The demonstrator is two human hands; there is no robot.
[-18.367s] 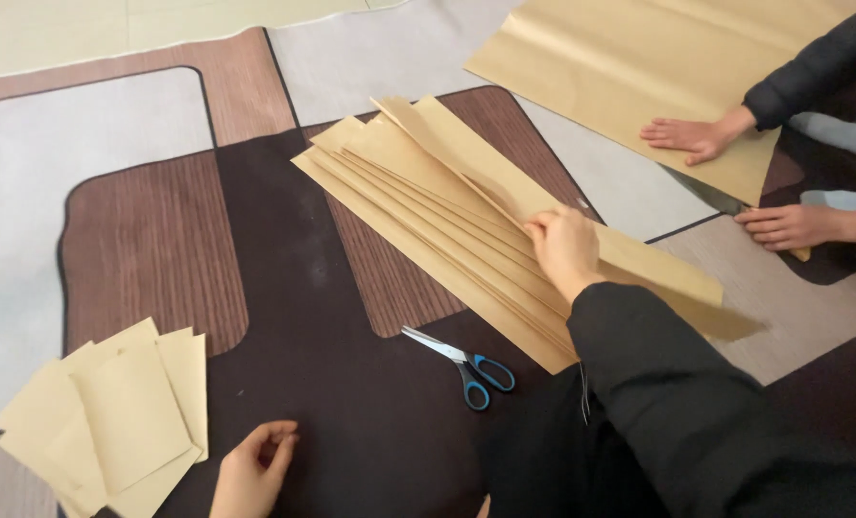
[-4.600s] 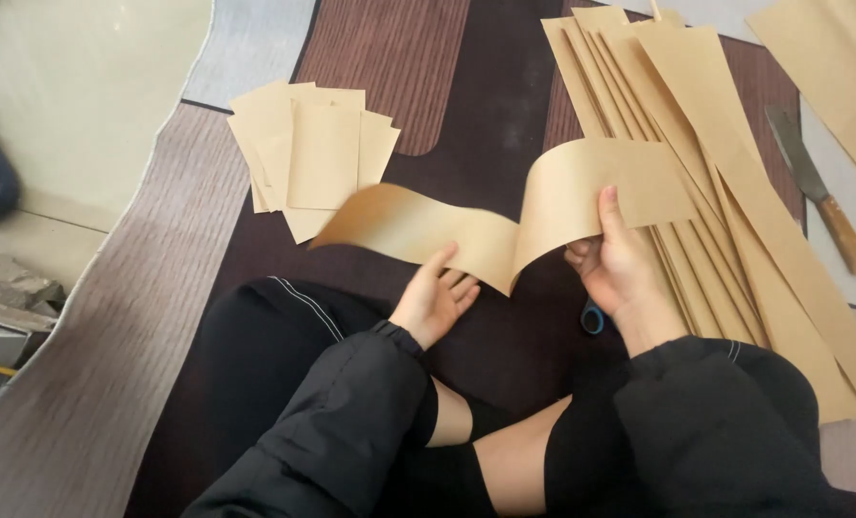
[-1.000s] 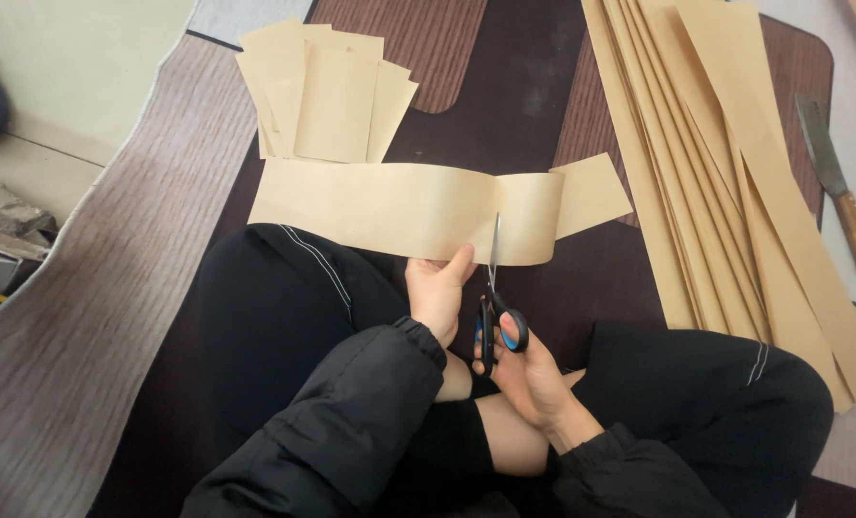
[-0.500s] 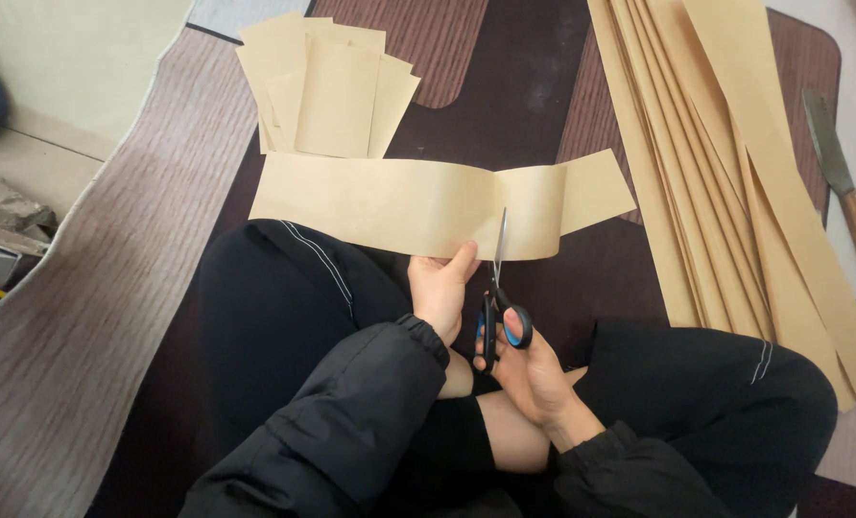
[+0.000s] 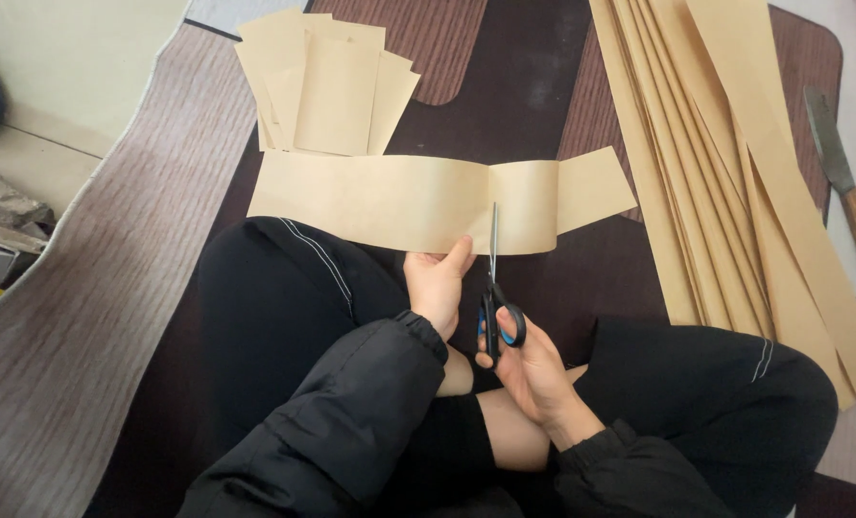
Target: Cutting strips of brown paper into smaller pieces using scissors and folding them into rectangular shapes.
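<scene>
Brown paper strip (image 5: 390, 197) lies crosswise; left hand (image 5: 438, 283) pinches its near edge, right hand (image 5: 529, 360) grips scissors (image 5: 495, 288), blades pointing away across it.

The paper strip (image 5: 390, 200), the cut pieces (image 5: 327, 84) at upper centre and the long strips (image 5: 735, 163) at upper right are all plain tan. The scissors (image 5: 497, 307) have black handles lined blue. The mat (image 5: 92, 317) shows dark brown and striped grey-brown panels; the knife (image 5: 843, 187) at right has a wooden handle.
</scene>
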